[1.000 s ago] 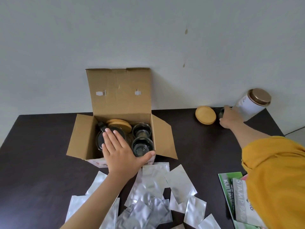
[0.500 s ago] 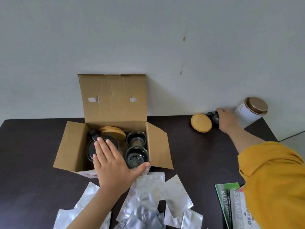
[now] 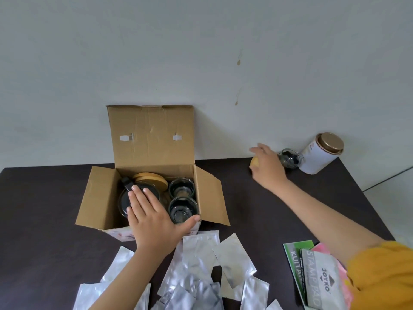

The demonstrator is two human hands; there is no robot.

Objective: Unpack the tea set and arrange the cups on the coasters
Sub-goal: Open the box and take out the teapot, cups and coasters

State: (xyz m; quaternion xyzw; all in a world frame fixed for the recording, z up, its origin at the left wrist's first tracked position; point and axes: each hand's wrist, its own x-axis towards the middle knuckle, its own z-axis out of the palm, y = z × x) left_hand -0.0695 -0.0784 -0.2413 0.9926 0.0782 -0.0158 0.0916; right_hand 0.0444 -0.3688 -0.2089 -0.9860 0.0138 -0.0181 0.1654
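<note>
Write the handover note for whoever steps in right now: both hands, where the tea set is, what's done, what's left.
Left hand: flat, open, resting on the cardboard box front edge.
Right hand: over the loose coaster, grip unclear.
One glass cup is out on the table beside the white tin.
Still in box: teapot, coaster stack, two cups.
Left: unpack, set cups on coasters.

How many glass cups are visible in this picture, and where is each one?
3. Two glass cups stand inside the cardboard box: far cup, near cup. The third cup is beside the white tin. More may be hidden.
</note>
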